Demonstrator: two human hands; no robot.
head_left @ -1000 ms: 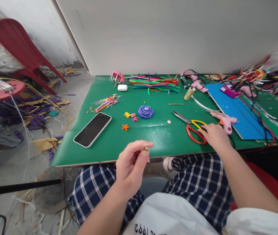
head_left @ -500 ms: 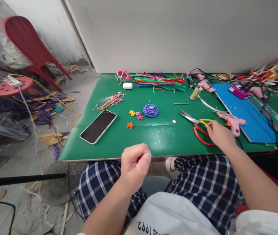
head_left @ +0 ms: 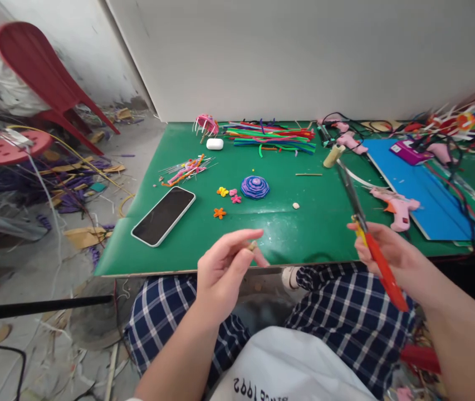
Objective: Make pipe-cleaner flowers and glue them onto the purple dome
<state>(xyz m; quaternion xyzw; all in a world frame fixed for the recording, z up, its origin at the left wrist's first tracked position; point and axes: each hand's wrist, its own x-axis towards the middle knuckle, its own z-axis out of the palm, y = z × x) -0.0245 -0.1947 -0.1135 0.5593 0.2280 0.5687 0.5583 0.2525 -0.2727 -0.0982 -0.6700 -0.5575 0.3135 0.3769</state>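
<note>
Above the front edge of the table, my left hand (head_left: 223,270) pinches a small tan piece (head_left: 253,245) between thumb and fingers; its kind is too small to make out. My right hand (head_left: 381,250) is closed on scissors (head_left: 358,209) with red and yellow handles, their blades tilted up and away from me. Beyond the left hand lie a blue and purple coiled disc (head_left: 255,187), an orange flower (head_left: 219,213), a yellow flower (head_left: 223,191) and pink flowers (head_left: 236,199). A small pale bit (head_left: 295,205) rests between the hands.
On the green table (head_left: 187,239) are a phone (head_left: 164,216), a white case (head_left: 214,144), pipe cleaners (head_left: 270,136), a pile of thin sticks (head_left: 189,170) and a pink umbrella-like piece (head_left: 206,125). A pink glue gun (head_left: 398,207) lies by a blue board (head_left: 425,195), with cables around.
My right hand has lifted the scissors off the table and turned their blades upward. The left fist has loosened into a pinch, and a small tan piece now shows in it.
</note>
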